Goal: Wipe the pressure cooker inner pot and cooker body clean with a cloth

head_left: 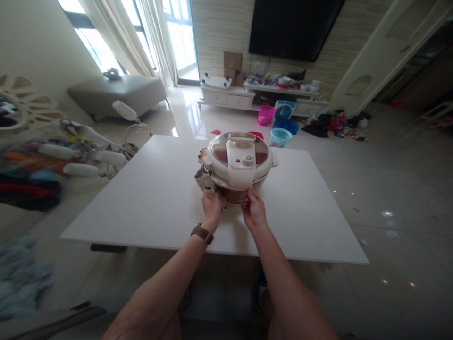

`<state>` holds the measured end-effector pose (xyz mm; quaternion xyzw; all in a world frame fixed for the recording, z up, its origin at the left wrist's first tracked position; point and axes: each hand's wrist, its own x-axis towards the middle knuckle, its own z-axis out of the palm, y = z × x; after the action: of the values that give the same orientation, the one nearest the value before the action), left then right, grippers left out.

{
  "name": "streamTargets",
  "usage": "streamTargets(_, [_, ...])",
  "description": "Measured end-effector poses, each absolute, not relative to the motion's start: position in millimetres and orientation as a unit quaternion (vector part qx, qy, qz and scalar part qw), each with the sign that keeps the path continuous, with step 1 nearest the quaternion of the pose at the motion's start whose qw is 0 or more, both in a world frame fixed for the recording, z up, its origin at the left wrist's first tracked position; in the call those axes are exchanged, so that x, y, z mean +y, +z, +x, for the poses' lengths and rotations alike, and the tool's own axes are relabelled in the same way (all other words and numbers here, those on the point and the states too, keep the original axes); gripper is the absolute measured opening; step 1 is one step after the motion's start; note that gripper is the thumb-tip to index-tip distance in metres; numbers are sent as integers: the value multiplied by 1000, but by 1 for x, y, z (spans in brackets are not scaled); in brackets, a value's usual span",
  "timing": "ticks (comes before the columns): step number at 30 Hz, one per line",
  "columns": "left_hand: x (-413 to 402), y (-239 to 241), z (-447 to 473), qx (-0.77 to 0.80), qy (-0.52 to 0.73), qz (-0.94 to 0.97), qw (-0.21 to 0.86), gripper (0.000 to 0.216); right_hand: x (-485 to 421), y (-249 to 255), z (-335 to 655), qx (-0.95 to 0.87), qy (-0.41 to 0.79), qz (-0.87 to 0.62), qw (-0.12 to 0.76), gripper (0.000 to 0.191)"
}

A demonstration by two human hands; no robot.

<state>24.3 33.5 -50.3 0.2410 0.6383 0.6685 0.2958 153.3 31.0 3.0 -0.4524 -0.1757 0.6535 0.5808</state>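
Observation:
A cream and brown electric pressure cooker (242, 160) stands on the white table (148, 198), its lid with a see-through window, a top handle and a round knob. At the cooker's front left, my left hand (211, 206) is closed around a greyish-beige cloth (204, 178), part of which sticks up against the pot's side. My right hand (253, 208) is at the front, fingers curled and thumb tip by the lower edge of the front panel. Whatever lies between those fingers is too small or hidden to name. A dark watch band circles my left wrist.
Beyond the table are a pink basket (265, 114), a light blue basket (281, 137) and a low white cabinet (226, 100) with items on it. A lamp with white shades (111, 157) stands left. Bags (336, 123) lie on the floor at right.

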Motion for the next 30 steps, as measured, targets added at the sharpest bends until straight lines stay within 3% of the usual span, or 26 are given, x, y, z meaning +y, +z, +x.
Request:
streamTargets(10, [-6,-55,86,586,688,272,331,30,31,-2,154,-201,650,-442,585,56])
streamTargets(24, [35,-53,24,630,673,243,301,26,30,3,153,-169,651,-447,589,52])
streamTargets(30, [25,-55,46,626,688,244,275,29,31,1,153,-188,647,-448,588,53])
